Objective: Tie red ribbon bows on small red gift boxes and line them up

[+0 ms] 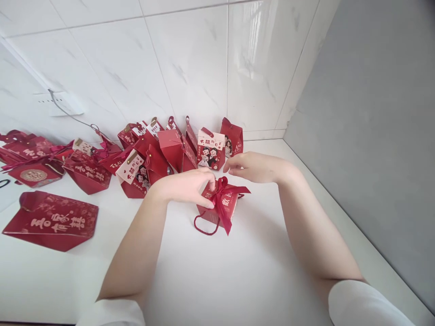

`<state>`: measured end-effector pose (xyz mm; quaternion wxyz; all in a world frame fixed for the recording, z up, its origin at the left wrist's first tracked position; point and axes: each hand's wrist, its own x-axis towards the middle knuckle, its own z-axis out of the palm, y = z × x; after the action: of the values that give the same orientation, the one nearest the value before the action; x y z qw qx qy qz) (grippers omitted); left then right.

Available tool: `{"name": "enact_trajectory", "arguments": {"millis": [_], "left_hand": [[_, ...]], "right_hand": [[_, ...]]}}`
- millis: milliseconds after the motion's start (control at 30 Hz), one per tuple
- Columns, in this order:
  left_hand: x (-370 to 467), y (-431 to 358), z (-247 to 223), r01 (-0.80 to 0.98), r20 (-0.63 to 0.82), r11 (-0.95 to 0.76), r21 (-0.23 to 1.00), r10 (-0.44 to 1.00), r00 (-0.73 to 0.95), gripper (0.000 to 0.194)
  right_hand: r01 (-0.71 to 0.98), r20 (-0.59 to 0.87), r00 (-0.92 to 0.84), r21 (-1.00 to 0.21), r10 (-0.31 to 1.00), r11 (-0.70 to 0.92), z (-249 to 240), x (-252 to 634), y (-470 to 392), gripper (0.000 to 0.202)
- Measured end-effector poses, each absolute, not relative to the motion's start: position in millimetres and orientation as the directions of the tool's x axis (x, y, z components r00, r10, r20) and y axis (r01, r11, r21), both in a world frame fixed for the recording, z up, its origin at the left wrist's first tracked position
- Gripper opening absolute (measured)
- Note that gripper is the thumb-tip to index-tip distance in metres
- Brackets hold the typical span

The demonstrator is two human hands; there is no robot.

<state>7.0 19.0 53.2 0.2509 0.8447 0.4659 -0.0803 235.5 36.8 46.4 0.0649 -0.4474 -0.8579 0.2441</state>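
Observation:
A small red gift box (209, 210) with pale lettering stands on the white table in front of me. A red ribbon bow (222, 199) is tied on its top, with tails spreading right and downward. One twisted red cord handle (206, 233) loops out at the near left side. My left hand (190, 188) reaches in at the box's left, thumb and forefinger apart on either side of the bow's left part; the thumb seems to touch it. Above and right of the bow, my right hand (251, 166) hovers with bent fingers, slightly apart, holding nothing I can see.
Several red gift boxes crowd along the tiled wall, among them a box with a cartoon couple (210, 151) and a red box (232, 138) at its right. A larger red box (54, 222) lies at left. A grey panel (367, 136) bounds the right side.

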Motion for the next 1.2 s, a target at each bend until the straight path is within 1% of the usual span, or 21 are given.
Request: {"name": "enact_trajectory", "arguments": {"millis": [167,233,300,400,500,567,600,667,767,833,900,967,1067,1133,1200], "left_hand": [[8.7,22.6,45.9,0.844,-0.366,-0.426,0.325,0.766,0.528,0.028],[9.4,21.7,46.9,0.836,-0.374,-0.442,0.326,0.752,0.543,0.027],[11.6,19.9,47.7,0.835,-0.387,-0.450,0.318,0.742,0.547,0.030],[15.7,18.2,47.1,0.843,-0.406,-0.449,0.295,0.740,0.536,0.029],[15.6,19.4,46.6,0.836,-0.428,-0.465,0.291,0.718,0.548,0.016],[12.2,21.2,47.7,0.824,-0.407,-0.481,0.301,0.716,0.567,0.012],[9.9,22.0,48.5,0.816,-0.373,-0.490,0.307,0.727,0.576,0.012],[5.5,23.1,50.6,0.803,-0.272,-0.506,0.314,0.762,0.587,0.013],[2.3,22.9,53.1,0.813,-0.155,-0.484,0.324,0.821,0.550,0.012],[2.9,22.4,53.6,0.841,-0.149,-0.425,0.335,0.857,0.493,0.009],[4.2,22.7,53.0,0.850,-0.152,-0.387,0.358,0.874,0.462,0.007],[4.2,24.1,52.0,0.839,-0.132,-0.383,0.387,0.877,0.461,0.009],[1.0,26.7,51.5,0.824,-0.131,-0.384,0.416,0.872,0.472,0.022],[-1.7,27.3,52.5,0.826,-0.171,-0.379,0.417,0.860,0.481,0.030],[-3.6,27.0,54.0,0.843,-0.235,-0.355,0.404,0.850,0.471,0.034]], "right_hand": [[0.693,-0.120,-0.644,-0.510,0.756,0.509,37.2,230.4,42.3,0.036],[0.681,-0.140,-0.660,-0.527,0.738,0.509,34.5,227.5,44.4,0.041],[0.674,-0.163,-0.675,-0.535,0.720,0.510,32.6,224.8,46.0,0.044],[0.709,-0.214,-0.658,-0.500,0.722,0.497,31.0,222.8,47.4,0.043],[0.747,-0.246,-0.626,-0.463,0.740,0.478,30.4,223.6,48.1,0.041],[0.745,-0.243,-0.627,-0.466,0.740,0.478,30.1,223.9,48.6,0.041],[0.740,-0.242,-0.632,-0.469,0.736,0.481,30.1,223.6,48.8,0.041],[0.736,-0.251,-0.643,-0.462,0.723,0.494,30.4,222.2,48.8,0.037],[0.737,-0.292,-0.658,-0.442,0.694,0.512,32.0,219.4,47.6,0.018],[0.727,-0.311,-0.672,-0.450,0.672,0.518,33.3,218.3,46.1,0.007],[0.713,-0.317,-0.687,-0.465,0.654,0.525,34.6,218.5,44.7,0.003],[0.711,-0.312,-0.689,-0.462,0.654,0.529,35.7,220.0,43.6,0.004],[0.730,-0.271,-0.659,-0.455,0.701,0.510,39.4,223.8,40.3,0.006],[0.733,-0.216,-0.639,-0.461,0.738,0.500,44.5,225.3,34.8,0.011],[0.706,-0.160,-0.655,-0.479,0.738,0.522,51.0,223.2,25.0,0.012]]}}
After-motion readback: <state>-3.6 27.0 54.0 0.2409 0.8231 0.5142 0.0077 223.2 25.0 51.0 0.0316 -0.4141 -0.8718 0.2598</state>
